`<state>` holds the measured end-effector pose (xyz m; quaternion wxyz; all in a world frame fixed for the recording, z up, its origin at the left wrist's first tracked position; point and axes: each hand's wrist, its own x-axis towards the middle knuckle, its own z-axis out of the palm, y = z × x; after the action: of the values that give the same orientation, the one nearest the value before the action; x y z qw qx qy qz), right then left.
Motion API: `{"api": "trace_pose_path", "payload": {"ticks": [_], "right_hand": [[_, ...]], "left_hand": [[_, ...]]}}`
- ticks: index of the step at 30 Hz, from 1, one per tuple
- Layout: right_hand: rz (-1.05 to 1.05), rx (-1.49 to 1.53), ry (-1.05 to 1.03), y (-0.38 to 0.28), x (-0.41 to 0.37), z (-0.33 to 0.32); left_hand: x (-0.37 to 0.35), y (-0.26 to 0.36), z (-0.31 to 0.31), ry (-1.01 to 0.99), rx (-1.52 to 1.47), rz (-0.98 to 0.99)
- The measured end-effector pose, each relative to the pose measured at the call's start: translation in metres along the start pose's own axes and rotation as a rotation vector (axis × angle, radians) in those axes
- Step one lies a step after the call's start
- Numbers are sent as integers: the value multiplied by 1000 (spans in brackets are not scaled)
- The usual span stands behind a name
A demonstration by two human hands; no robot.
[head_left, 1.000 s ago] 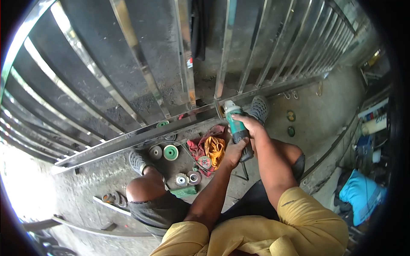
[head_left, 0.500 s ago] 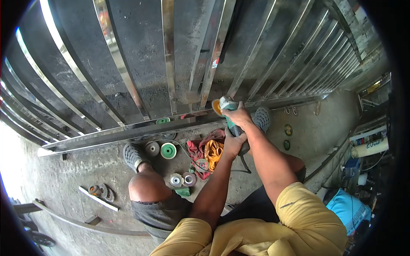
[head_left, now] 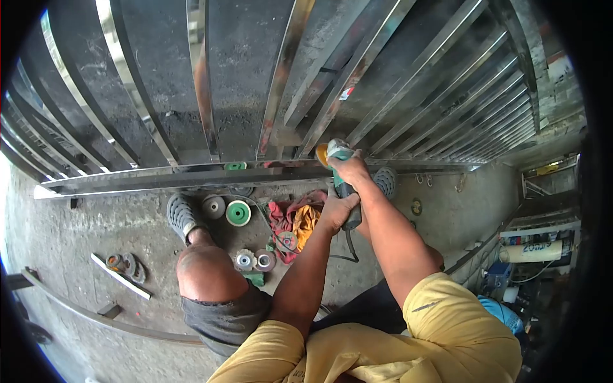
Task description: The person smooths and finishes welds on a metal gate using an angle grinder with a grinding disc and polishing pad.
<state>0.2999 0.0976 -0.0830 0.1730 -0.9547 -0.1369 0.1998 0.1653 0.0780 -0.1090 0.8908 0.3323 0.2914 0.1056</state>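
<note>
I hold a green angle grinder [head_left: 340, 171] in both hands. My right hand [head_left: 349, 170] grips its head near the orange disc [head_left: 322, 154]. My left hand [head_left: 337, 210] wraps the rear of its body, from which a black cord [head_left: 348, 246] hangs. The disc sits against the joint where an upright bar meets the bottom rail [head_left: 191, 179] of a stainless steel gate [head_left: 255, 83]. I squat with both knees bent, feet in grey shoes on the concrete.
Red and yellow rags [head_left: 295, 219] and several grinding and polishing discs [head_left: 237, 212] lie on the floor between my feet. A metal strip with more discs [head_left: 121, 271] lies at left. A curved steel bar [head_left: 96, 316] runs along the lower left. Cluttered shelves [head_left: 536, 242] stand at right.
The view has swung, so the gate bars now fan out differently. Both hands and the grinder have shifted slightly up along the rail joint; the grip is the same.
</note>
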Motion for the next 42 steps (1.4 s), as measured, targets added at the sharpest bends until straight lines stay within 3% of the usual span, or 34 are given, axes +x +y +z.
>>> {"api": "trace_pose_path", "payload": {"ticks": [3, 8, 14, 15, 17, 20, 24, 28, 32, 37, 42], "right_hand": [[-18, 31, -24, -7, 6, -2], [-109, 8, 72, -1, 20, 10], [51, 4, -74, 11, -19, -25], [51, -35, -102, 19, -24, -35], [50, -99, -108, 26, -46, -46], [38, -117, -46, 42, -53, -49], [-1, -65, -76, 21, -54, -52], [-43, -184, -46, -5, -21, -29], [-137, -190, -109, -21, -8, -19], [-67, -389, -91, -46, -3, -15], [-108, -397, -95, -39, -15, -20]], "left_hand": [[5, 13, -4, 31, 167, 20], [14, 7, -7, 5, 74, 26], [-14, -10, 18, -26, 32, 18], [-17, -22, 29, 42, 126, -20], [-63, 9, 42, 60, 114, -113], [-59, -22, 47, -29, 51, 9], [-60, 0, 45, 113, 225, 22], [-12, -11, 24, -24, -85, -25], [-6, -5, 22, 30, -171, 67], [28, -24, 22, -97, -454, 44], [9, -24, 33, -17, -410, 108]]}}
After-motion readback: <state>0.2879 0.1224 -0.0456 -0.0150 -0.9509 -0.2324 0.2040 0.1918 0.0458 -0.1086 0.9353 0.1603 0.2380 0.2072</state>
